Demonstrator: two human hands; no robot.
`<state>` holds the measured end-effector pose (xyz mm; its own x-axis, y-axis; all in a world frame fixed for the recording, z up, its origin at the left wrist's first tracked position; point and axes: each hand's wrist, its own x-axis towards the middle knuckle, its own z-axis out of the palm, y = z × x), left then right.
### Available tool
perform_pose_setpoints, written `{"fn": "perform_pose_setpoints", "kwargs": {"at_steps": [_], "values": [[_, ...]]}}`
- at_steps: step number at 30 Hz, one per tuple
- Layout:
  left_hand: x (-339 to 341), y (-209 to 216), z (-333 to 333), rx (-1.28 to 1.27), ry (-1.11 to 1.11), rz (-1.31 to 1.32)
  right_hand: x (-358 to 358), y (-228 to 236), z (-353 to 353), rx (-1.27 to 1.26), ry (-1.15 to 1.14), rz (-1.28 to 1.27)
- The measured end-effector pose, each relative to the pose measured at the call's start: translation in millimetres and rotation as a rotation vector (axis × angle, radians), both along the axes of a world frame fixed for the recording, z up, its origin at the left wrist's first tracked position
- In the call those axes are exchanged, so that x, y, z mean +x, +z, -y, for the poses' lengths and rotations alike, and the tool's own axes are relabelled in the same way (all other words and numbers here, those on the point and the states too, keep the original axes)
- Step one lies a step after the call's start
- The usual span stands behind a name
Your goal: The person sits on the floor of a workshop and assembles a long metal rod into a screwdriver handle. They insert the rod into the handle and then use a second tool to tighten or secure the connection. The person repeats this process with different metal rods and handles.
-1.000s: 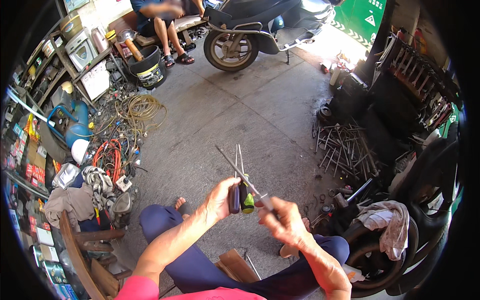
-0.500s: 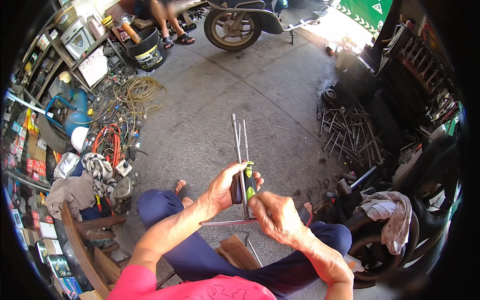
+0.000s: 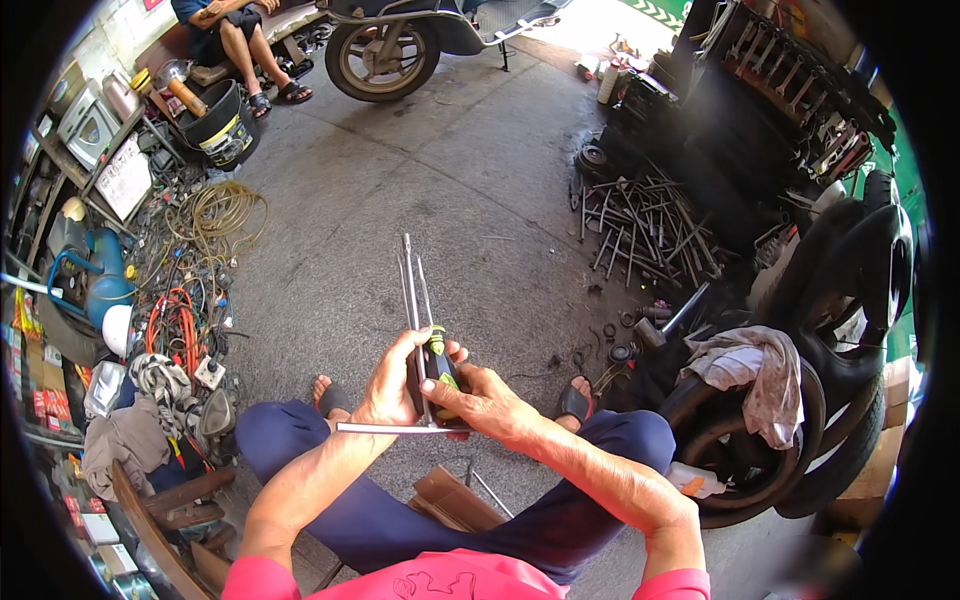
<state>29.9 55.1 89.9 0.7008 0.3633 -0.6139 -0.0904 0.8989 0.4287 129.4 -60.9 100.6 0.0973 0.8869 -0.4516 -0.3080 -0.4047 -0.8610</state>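
I sit with both hands held together over my knees. My left hand (image 3: pixel 392 385) grips a bundle of long tools by their handles, among them a screwdriver with a black and green handle (image 3: pixel 437 360). Their steel shafts (image 3: pixel 412 285) point away from me, up the picture. My right hand (image 3: pixel 478 402) closes over the same handles from the right. A thin metal rod (image 3: pixel 385 428) lies crosswise under my hands, pinched at its right end.
Grey concrete floor (image 3: pixel 470 190) lies ahead. A heap of steel bars and wrenches (image 3: pixel 645 225) is at the right, stacked tyres (image 3: pixel 800 420) with a rag nearer. Coiled wire and hoses (image 3: pixel 205 225) lie left. A scooter wheel (image 3: pixel 380 50) and a seated person (image 3: pixel 235 35) are far back.
The tool shafts swung from leaning left to pointing straight away from me. My hands drew closer together around the handles, and a thin rod now lies crosswise beneath them.
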Motion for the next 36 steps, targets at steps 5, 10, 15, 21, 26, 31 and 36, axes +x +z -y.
{"fn": "perform_pose_setpoints", "kwargs": {"at_steps": [5, 10, 15, 21, 26, 31, 36], "values": [[-6.2, -14.3, -4.0, -0.071, -0.1, 0.043, -0.6, 11.5, 2.9, 0.01, 0.091, 0.082], [-5.9, -10.4, -2.0, 0.041, -0.155, 0.049, -1.8, 18.8, 1.9, -0.167, -0.032, -0.216], [-5.2, -3.7, 0.8, 0.044, -0.225, 0.026, -9.5, 18.9, -3.3, -0.251, -0.22, -0.365], [-15.6, 13.4, 3.5, 0.036, -0.341, -0.033, -12.3, 4.3, -0.5, -0.122, -0.173, -0.287], [-12.7, 21.3, 5.2, 0.359, -0.289, -0.03, 1.3, 9.2, -3.4, -0.035, -0.046, -0.217], [-23.5, 7.7, -0.5, 0.067, -0.373, 0.132, 3.8, 12.1, -5.5, 0.03, -0.097, -0.258], [-19.1, 33.2, 3.4, 0.324, -0.423, -0.014, 1.8, 12.9, -5.2, -0.013, -0.098, -0.153]]}}
